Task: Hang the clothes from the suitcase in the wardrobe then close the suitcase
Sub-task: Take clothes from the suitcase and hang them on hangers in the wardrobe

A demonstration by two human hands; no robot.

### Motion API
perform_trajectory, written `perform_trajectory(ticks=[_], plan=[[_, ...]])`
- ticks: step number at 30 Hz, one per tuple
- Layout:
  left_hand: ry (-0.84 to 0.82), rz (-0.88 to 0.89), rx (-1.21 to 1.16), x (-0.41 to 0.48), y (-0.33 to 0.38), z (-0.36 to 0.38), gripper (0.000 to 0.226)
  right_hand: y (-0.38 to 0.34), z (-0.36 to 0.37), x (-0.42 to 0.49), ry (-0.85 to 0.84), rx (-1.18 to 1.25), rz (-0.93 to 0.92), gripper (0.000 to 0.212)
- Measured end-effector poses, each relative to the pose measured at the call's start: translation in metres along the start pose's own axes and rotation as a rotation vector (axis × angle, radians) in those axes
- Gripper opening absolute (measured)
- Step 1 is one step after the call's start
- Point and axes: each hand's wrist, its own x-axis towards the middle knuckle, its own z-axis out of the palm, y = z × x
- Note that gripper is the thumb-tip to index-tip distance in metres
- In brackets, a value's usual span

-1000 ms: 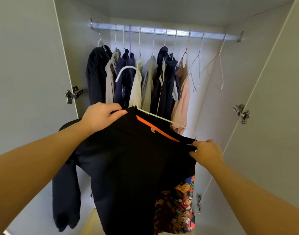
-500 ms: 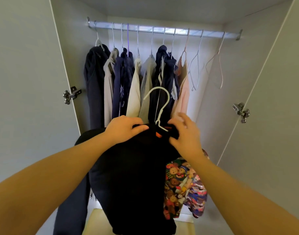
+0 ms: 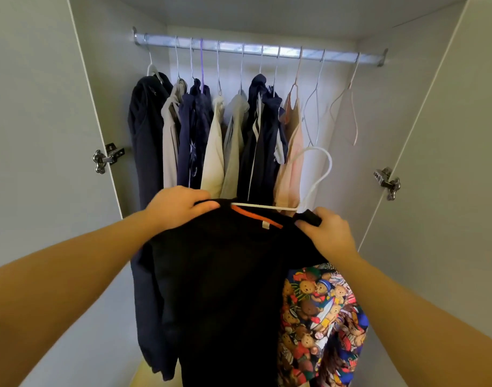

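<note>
Black shirt (image 3: 233, 275) on white hanger (image 3: 320, 174) is gripped at both shoulders by left hand (image 3: 180, 208) and right hand (image 3: 328, 233); wardrobe (image 3: 406, 135) rail (image 3: 256, 50) is filled with hung clothes (image 3: 211, 135) at left.

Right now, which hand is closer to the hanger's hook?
Right. The right hand grips the black shirt just below the hook; the left hand grips the shirt's far shoulder, well left of it.

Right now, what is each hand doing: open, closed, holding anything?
Left hand: grips the black shirt at one shoulder.
Right hand: grips the black shirt at the other shoulder, beside the white hanger.
</note>
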Motion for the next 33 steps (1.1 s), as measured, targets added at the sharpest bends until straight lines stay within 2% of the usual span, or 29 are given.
perform_trajectory(ticks=[1, 2, 5, 7, 9, 11, 14, 16, 21, 23, 26, 31, 33], plan=[[0.005, -0.014, -0.003, -0.002, -0.006, 0.000, 0.102, 0.003, -0.001, 0.001, 0.025, 0.038, 0.007, 0.032], [0.003, -0.007, -0.011, -0.002, -0.004, 0.001, 0.097, 0.002, 0.000, 0.001, 0.042, 0.081, 0.005, 0.034], [-0.077, 0.093, -0.018, 0.010, 0.027, 0.007, 0.048, -0.011, 0.010, 0.002, 0.018, 0.137, -0.057, 0.034], [-0.070, 0.121, 0.003, 0.015, 0.043, 0.009, 0.033, -0.016, 0.013, 0.003, -0.011, 0.138, -0.107, 0.025], [0.015, 0.079, 0.011, 0.016, 0.040, 0.009, 0.033, -0.012, 0.007, 0.003, -0.026, 0.114, -0.147, 0.017], [0.093, 0.001, 0.016, 0.013, 0.031, 0.006, 0.033, 0.003, -0.004, 0.005, -0.076, -0.014, -0.159, 0.019], [0.170, -0.046, 0.004, 0.009, 0.020, 0.006, 0.037, 0.034, -0.019, 0.007, -0.164, -0.329, -0.083, 0.023], [0.191, -0.045, -0.010, 0.008, 0.022, 0.007, 0.036, 0.038, -0.023, 0.008, -0.195, -0.394, -0.017, 0.017], [0.195, -0.012, -0.114, 0.012, 0.044, 0.012, 0.033, 0.007, -0.011, 0.006, -0.261, -0.034, 0.076, 0.010], [0.177, -0.006, -0.148, 0.015, 0.045, 0.011, 0.032, 0.002, -0.012, 0.004, -0.288, 0.082, 0.127, 0.023], [0.148, 0.006, -0.163, 0.016, 0.046, 0.011, 0.029, -0.004, -0.016, 0.001, -0.306, 0.085, 0.123, 0.050], [0.125, 0.041, -0.221, 0.020, 0.053, 0.016, 0.024, -0.013, -0.025, -0.004, -0.296, 0.072, 0.097, 0.050], [0.052, 0.063, -0.254, 0.026, 0.057, 0.016, 0.021, -0.011, -0.031, -0.007, -0.299, 0.128, 0.143, 0.046]])
